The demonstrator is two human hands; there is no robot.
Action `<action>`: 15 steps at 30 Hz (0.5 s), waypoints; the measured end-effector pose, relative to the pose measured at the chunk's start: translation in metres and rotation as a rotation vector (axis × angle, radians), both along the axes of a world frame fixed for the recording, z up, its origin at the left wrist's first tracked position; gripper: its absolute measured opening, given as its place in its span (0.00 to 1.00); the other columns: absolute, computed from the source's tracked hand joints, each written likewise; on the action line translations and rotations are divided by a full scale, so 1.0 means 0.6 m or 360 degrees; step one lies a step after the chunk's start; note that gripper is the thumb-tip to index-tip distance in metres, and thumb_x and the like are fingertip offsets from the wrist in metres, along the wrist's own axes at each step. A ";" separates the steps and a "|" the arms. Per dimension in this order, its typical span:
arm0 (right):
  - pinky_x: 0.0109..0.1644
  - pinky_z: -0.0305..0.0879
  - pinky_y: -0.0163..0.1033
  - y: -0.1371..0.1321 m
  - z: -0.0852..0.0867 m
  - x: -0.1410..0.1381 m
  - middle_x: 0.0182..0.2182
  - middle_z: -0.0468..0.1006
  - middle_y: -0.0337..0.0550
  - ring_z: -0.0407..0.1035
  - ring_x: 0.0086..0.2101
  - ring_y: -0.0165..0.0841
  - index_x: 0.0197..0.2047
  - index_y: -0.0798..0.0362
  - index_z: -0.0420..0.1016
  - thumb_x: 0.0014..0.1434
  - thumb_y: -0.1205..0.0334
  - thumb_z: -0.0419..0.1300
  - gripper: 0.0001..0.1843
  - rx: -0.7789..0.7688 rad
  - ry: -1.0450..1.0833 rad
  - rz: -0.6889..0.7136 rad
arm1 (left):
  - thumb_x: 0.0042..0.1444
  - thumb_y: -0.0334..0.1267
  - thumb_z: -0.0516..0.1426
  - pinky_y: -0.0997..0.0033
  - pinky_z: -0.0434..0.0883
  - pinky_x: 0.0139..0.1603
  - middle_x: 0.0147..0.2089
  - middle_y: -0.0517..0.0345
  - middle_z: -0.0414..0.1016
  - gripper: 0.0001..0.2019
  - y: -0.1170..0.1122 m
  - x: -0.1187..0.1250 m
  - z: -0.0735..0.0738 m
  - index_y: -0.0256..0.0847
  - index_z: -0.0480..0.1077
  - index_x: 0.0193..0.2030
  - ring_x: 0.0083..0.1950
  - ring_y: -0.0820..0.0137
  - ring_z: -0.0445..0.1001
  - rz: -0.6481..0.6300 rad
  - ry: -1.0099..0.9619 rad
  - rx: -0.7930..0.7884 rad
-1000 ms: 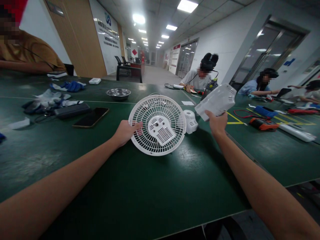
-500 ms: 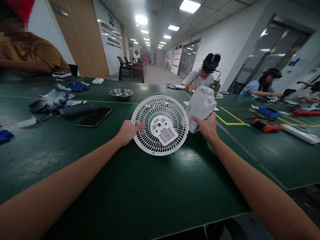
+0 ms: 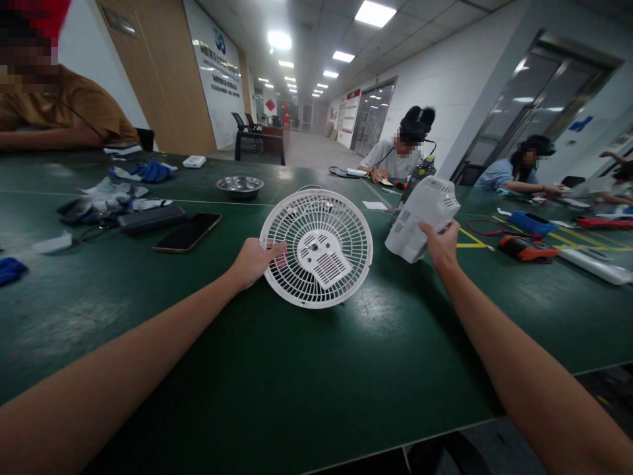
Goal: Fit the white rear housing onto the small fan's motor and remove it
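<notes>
A round white fan grille (image 3: 316,247) with a vented centre plate stands tilted on the green table (image 3: 277,369). My left hand (image 3: 253,261) grips its left rim, thumb over the ribs. My right hand (image 3: 440,245) holds a white vented fan housing (image 3: 422,216) in the air to the right of the grille, apart from it.
A black phone (image 3: 186,232), a dark case (image 3: 151,218), cloths (image 3: 106,194) and blue gloves (image 3: 148,171) lie at the left. A steel bowl (image 3: 239,185) sits behind the grille. Tools and cables (image 3: 527,245) lie at the right. Other people sit around the table.
My right hand carried the white housing from the right in against the grille's right edge, then back out to the right and slightly up. My left hand has kept its hold on the grille.
</notes>
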State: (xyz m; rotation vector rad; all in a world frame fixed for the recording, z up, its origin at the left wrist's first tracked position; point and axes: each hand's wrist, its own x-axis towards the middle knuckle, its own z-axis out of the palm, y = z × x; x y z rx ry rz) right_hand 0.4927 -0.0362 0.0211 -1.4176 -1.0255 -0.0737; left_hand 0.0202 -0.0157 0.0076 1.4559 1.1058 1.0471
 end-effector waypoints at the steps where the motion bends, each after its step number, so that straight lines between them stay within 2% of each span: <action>1: 0.56 0.71 0.53 -0.002 0.004 -0.004 0.50 0.77 0.50 0.75 0.48 0.44 0.56 0.51 0.64 0.45 0.48 0.71 0.38 0.0028 0.0020 -0.0035 | 0.57 0.44 0.65 0.60 0.79 0.38 0.33 0.51 0.82 0.11 0.002 -0.001 -0.003 0.37 0.79 0.37 0.34 0.62 0.82 -0.0007 -0.0008 0.0000; 4: 0.57 0.70 0.53 -0.006 0.014 -0.012 0.52 0.77 0.53 0.74 0.49 0.44 0.56 0.54 0.66 0.44 0.48 0.72 0.40 0.0109 0.0037 -0.0072 | 0.57 0.44 0.65 0.59 0.79 0.38 0.32 0.52 0.82 0.10 0.006 -0.003 -0.007 0.38 0.79 0.36 0.33 0.63 0.81 -0.0022 -0.0007 0.0012; 10: 0.57 0.70 0.49 -0.010 0.015 -0.011 0.58 0.74 0.54 0.74 0.50 0.42 0.62 0.51 0.62 0.49 0.49 0.69 0.40 0.0150 0.0133 0.0085 | 0.57 0.45 0.65 0.59 0.78 0.37 0.32 0.51 0.82 0.11 0.004 -0.004 -0.006 0.38 0.79 0.35 0.33 0.62 0.81 -0.0017 0.0023 0.0047; 15: 0.56 0.70 0.51 -0.014 0.021 -0.017 0.59 0.72 0.53 0.74 0.51 0.43 0.64 0.51 0.58 0.49 0.48 0.68 0.43 0.0150 -0.0030 -0.0014 | 0.57 0.43 0.66 0.59 0.78 0.37 0.34 0.49 0.83 0.09 0.007 -0.003 -0.008 0.38 0.79 0.37 0.34 0.61 0.82 -0.0002 -0.0028 0.0021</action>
